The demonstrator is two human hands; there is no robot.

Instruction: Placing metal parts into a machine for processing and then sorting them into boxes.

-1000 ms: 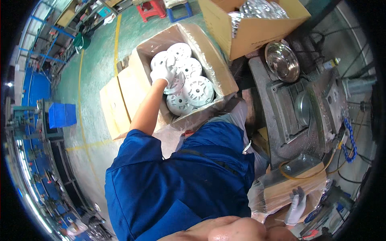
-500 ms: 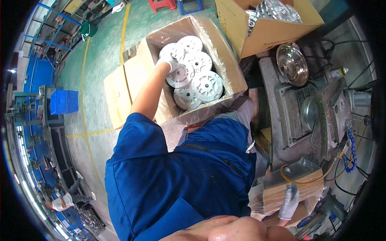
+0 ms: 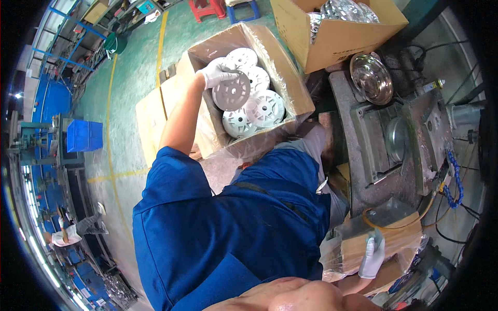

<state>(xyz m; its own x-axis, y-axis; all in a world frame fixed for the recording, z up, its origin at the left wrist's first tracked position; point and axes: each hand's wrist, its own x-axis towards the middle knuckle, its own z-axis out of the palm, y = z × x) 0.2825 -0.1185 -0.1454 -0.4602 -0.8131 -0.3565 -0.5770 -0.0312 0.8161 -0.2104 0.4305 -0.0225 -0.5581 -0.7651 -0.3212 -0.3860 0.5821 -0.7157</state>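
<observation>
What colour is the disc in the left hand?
The disc is dull grey; best seen in the head view.

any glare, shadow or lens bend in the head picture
Head view: bright glints on the polished metal bowl; the patterned disc in the left hand looks darker than the discs beneath. Head view: a yellow floor line bows; corners go black.

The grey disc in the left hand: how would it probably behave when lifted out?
The grey disc is probably stiff: it looks flat, without sagging, though the left hand seems to grip only its edge. Its round outline suggests it could roll if stood upright.
</observation>
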